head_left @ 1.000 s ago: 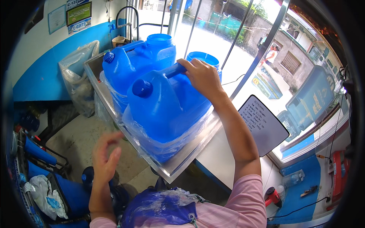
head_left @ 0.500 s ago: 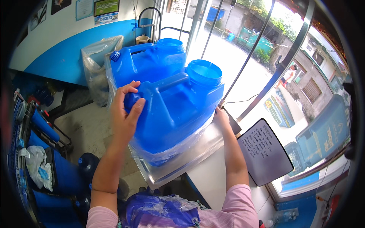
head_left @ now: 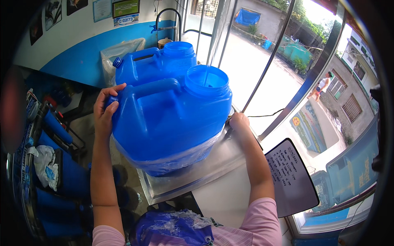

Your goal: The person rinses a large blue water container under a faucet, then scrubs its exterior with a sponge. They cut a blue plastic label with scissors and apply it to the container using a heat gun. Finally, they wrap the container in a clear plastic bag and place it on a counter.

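Observation:
A big blue plastic water jug [head_left: 164, 119] with a moulded handle [head_left: 158, 88] and an uncapped wide mouth [head_left: 208, 76] stands before me, clear plastic wrapped round its base. My left hand [head_left: 106, 107] curls its fingers and thumb around the small blue cap [head_left: 111, 99] at the jug's left shoulder. Beyond the jug's right side my right hand [head_left: 239, 121] is closed at a small metal fitting, largely covered by the fingers. What looks like a thin stream of water [head_left: 207, 73] drops into the wide mouth. A second blue jug [head_left: 137, 67], also open, stands just behind.
Both jugs rest on a metal counter [head_left: 180, 186]. A written whiteboard [head_left: 291, 180] leans at right, by the window. A black curved tap [head_left: 178, 24] and a clear plastic bag [head_left: 117, 53] are at the back. Dark blue containers [head_left: 74, 172] crowd the lower left.
The front jug has shifted left and nearer, my left hand moving with it on the cap. A stream now shows in its mouth. My right hand has closed more at the fitting.

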Motion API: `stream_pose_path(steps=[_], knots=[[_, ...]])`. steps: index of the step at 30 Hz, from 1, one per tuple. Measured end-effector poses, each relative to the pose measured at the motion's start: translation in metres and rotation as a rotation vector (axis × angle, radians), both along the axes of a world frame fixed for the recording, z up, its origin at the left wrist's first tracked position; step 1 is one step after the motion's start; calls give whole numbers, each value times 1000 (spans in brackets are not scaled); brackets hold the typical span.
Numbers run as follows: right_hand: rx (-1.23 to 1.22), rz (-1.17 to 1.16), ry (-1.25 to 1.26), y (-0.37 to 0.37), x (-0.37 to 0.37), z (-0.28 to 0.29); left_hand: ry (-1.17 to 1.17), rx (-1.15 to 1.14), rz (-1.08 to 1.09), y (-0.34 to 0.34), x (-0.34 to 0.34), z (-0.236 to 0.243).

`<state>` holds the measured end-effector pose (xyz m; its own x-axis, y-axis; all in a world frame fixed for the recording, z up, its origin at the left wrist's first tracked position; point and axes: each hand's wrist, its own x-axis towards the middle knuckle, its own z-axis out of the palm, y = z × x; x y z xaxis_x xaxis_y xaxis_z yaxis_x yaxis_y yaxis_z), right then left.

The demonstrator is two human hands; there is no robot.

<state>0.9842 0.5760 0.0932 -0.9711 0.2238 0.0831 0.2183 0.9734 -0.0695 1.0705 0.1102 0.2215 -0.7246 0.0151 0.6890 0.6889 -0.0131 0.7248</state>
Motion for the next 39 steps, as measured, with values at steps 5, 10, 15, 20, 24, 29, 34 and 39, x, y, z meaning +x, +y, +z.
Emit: stream_pose_path(steps=[5,10,15,20,24,29,34,39], knots=[[64,87,-124,-3,-2,12,61,19,-58,-4,-12,-3],[213,280,178,-10,-44,-14,135,-177,147,-4,-2,13],[-101,297,413,-26,-137,-64,-107,-510,579,-1,26,25],[-225,102,256,-38,-186,-92,-85,-420,345,-1,33,35],[-234,108,202,-39,-184,-92,-122,-212,133,0,36,38],[-233,146,185,-39,-181,-85,-303,-404,540,3,39,38],[-242,224,179,-30,-175,-83,-269,-381,407,1,37,43],[-248,337,191,-25,-154,-64,-229,-372,338,-3,36,43]])
